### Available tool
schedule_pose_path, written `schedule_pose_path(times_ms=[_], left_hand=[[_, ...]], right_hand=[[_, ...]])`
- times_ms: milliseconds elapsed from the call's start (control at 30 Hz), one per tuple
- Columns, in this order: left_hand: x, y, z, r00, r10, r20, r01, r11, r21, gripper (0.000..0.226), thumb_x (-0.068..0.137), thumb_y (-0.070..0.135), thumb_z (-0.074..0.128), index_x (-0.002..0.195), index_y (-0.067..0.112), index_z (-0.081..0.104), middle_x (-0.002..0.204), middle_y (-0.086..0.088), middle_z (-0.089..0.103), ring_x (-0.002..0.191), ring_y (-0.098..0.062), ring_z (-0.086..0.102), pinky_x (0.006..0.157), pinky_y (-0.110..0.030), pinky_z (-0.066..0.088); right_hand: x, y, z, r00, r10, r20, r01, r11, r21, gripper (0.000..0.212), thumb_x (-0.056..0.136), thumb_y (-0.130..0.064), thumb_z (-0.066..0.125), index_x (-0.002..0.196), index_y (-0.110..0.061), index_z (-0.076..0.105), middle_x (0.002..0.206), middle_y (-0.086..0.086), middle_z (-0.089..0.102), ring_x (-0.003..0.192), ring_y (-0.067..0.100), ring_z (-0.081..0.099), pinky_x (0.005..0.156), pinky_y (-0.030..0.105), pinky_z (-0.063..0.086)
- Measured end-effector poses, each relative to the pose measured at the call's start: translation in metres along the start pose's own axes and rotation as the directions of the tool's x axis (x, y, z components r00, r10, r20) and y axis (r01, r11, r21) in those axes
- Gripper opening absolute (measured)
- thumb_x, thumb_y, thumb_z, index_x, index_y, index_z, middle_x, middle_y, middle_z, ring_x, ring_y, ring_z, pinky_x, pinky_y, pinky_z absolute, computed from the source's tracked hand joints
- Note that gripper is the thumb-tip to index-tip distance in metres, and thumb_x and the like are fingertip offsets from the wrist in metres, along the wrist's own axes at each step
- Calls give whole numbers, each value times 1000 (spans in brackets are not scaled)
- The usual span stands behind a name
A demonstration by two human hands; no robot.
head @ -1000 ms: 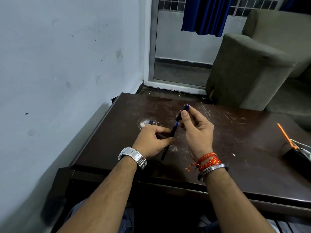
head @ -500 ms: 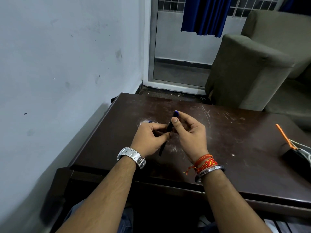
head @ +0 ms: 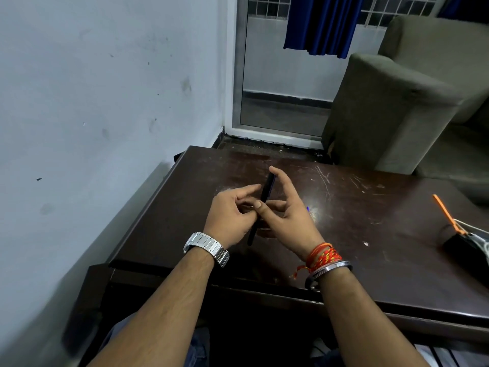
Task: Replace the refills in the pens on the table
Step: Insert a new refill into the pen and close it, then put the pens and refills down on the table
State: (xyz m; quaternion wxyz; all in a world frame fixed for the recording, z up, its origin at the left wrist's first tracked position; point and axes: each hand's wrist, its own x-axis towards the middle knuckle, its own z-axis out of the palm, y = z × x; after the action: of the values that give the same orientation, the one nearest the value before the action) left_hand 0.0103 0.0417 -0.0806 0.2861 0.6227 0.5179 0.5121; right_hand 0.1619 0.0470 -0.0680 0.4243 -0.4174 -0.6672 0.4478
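The pen (head: 262, 207) is held above the table (head: 370, 234), near its left half, between both hands. It is a slim dark barrel, tilted, upper end away from the person, lower end pointing down toward the near edge.

Left hand (head: 230, 218): fingers curled in around the lower and middle barrel, index finger extended toward the pen. The exact contact is partly hidden behind the right thumb. Right hand (head: 288, 215): thumb pressed against the mid-barrel, fingers spread and mostly apart, the index fingertip meeting the top end. It steadies rather than clamps.

A small blue item (head: 307, 208) lies on the table just beside the right hand; too small to identify. An orange-handled object (head: 447, 215) rests on a dark case at the right edge, well apart.

Assessment of handling: the pen looks light and rigid, with a smooth, probably slippery surface. Firm pinch on the barrel's middle with one hand, the other taking the end piece to twist or pull, appears the sound hold. A refill, if thin plastic, would bend under side load, so pull along the axis. Small parts could drop and roll on the scratched top. No separated refill is visible.
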Motion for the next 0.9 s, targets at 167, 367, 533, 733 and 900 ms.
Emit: schedule_pose_path(times_ms=[167, 367, 533, 733, 900], left_hand=[[-3, -3, 4, 999, -15, -49, 13, 999, -43, 34, 77, 4, 72, 108, 18, 75, 93, 10, 75, 86, 2, 71, 76, -15, 55], [-6, -2, 10, 996, -50, -75, 43, 995, -86, 32, 76, -1, 73, 100, 20, 76, 72, 28, 69, 78, 6, 70, 69, -10, 52], [-5, -1, 13, 991, -91, -97, 83, 993, -85, 30, 75, 0, 73, 98, 19, 77, 69, 23, 70, 73, 6, 70, 64, -10, 52], [5, -7, 0, 985, -136, -105, 133, 991, -29, 25, 73, 8, 77, 93, 24, 76, 82, 4, 76, 74, -1, 72, 68, -17, 56], [13, -15, -21, 908, -195, -370, 232, 971, 58, 25, 69, 28, 85, 92, 21, 79, 69, 16, 71, 63, 8, 66, 62, -5, 49]], right_hand=[[1, -1, 3, 1000, 23, -10, -21, 995, 98, 62, 94, -11, 64, 125, -60, 44, 89, 12, 78, 75, 31, 75, 65, 49, 63], [1, 1, 2, 998, 29, -59, -20, 989, 147, 58, 92, -4, 65, 122, -52, 53, 78, 21, 74, 58, 28, 66, 56, 47, 62], [0, 9, 5, 994, 29, -108, -19, 995, 96, 63, 93, -13, 66, 134, -57, 46, 82, 9, 78, 67, 25, 70, 63, 44, 63], [-1, 24, 18, 994, 99, -52, -89, 983, 161, 70, 94, -23, 66, 142, -62, 30, 108, 3, 76, 95, 23, 75, 78, 39, 62], [0, 31, 16, 977, 179, -114, -175, 984, 42, 37, 92, -8, 66, 128, -15, 63, 96, 4, 73, 79, 25, 76, 75, 42, 63]])
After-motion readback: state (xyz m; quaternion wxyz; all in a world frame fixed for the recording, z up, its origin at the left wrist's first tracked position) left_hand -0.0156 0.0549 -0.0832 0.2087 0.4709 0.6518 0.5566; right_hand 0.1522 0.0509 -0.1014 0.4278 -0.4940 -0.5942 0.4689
